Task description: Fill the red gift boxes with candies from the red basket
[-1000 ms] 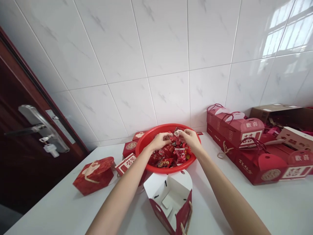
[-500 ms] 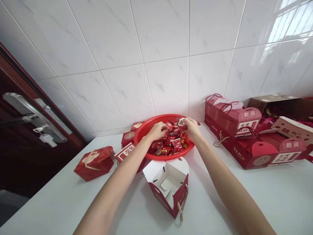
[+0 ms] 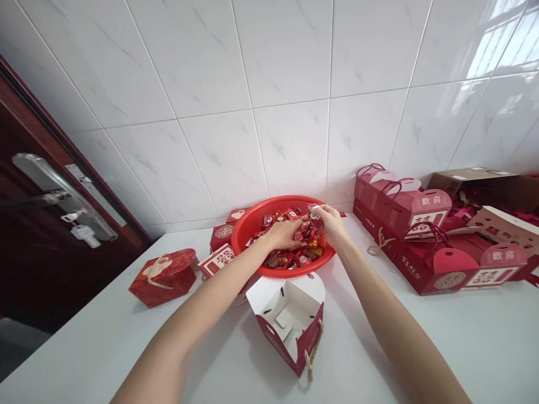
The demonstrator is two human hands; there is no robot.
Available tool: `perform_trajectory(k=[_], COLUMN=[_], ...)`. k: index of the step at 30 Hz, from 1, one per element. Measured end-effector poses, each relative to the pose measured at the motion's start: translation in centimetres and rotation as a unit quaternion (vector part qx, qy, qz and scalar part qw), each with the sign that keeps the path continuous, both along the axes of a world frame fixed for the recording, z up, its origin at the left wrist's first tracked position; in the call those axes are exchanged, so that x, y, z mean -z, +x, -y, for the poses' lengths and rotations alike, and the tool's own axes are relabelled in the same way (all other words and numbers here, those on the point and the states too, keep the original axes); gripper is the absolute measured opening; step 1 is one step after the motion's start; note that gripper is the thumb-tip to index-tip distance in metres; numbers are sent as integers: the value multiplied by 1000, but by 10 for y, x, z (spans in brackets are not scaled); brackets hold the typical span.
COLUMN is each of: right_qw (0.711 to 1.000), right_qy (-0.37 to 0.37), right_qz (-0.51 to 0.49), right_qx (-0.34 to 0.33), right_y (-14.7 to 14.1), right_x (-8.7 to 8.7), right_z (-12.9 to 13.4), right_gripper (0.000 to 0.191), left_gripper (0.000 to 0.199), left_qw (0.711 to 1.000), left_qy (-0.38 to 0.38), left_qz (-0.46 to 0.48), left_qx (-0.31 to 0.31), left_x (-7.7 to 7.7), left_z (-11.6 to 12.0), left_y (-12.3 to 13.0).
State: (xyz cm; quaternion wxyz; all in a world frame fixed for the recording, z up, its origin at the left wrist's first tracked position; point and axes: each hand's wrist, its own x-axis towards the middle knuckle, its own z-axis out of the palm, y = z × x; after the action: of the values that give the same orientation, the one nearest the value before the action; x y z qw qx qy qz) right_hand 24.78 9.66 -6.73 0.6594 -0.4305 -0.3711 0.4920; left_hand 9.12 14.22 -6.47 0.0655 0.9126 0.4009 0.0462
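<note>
A red plastic basket (image 3: 246, 216) holds many small wrapped candies (image 3: 280, 261), mostly red. My left hand (image 3: 285, 234) reaches over the middle of the pile, finger and thumb closed around a red wrapped candy. At the basket's right side, my right hand (image 3: 332, 223) pinches a small red and white packet (image 3: 314, 212) above the other candies. In front of the basket stands an open-topped red gift box (image 3: 290, 325), white inside with flaps in its bottom. A twisted cord handle (image 3: 311, 353) hangs from its right side.
To the left are a closed red gift box (image 3: 165, 278) and a red box with white lettering panel (image 3: 217, 260). Red handled boxes (image 3: 421, 252) are stacked at right, before an open cardboard carton (image 3: 475, 175). A tiled wall (image 3: 290, 146) rises behind the white table (image 3: 349, 359).
My left hand has moved right and slightly down, deeper into the candies, closer to my right hand. My right hand stays near the basket's right side, still with a packet. The view shifted slightly.
</note>
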Motion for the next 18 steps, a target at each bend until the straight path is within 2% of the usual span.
perform_trajectory(k=[4, 12, 13, 16, 18], right_qw=[1000, 1000, 1000, 1000, 1000], right_qy=[2, -7, -5, 2, 7], right_qz=[3, 15, 15, 8, -4], right_qx=[1, -20, -23, -27, -30], right_y=[-1, -4, -4, -4, -3], right_x=[-2, -2, -2, 0, 1], right_z=[0, 2, 2, 1, -1], right_gripper=[17, 19, 20, 21, 23], left_gripper=[45, 62, 58, 24, 16], left_qw=[994, 966, 956, 930, 921], left_qy=[35, 51, 60, 101, 124], left_qz=[89, 251, 285, 354, 369], left_qx=[-60, -35, -25, 9, 21], left_x=[-3, 2, 3, 5, 5], left_z=[-10, -15, -16, -20, -22], left_y=[-13, -15, -15, -16, -16])
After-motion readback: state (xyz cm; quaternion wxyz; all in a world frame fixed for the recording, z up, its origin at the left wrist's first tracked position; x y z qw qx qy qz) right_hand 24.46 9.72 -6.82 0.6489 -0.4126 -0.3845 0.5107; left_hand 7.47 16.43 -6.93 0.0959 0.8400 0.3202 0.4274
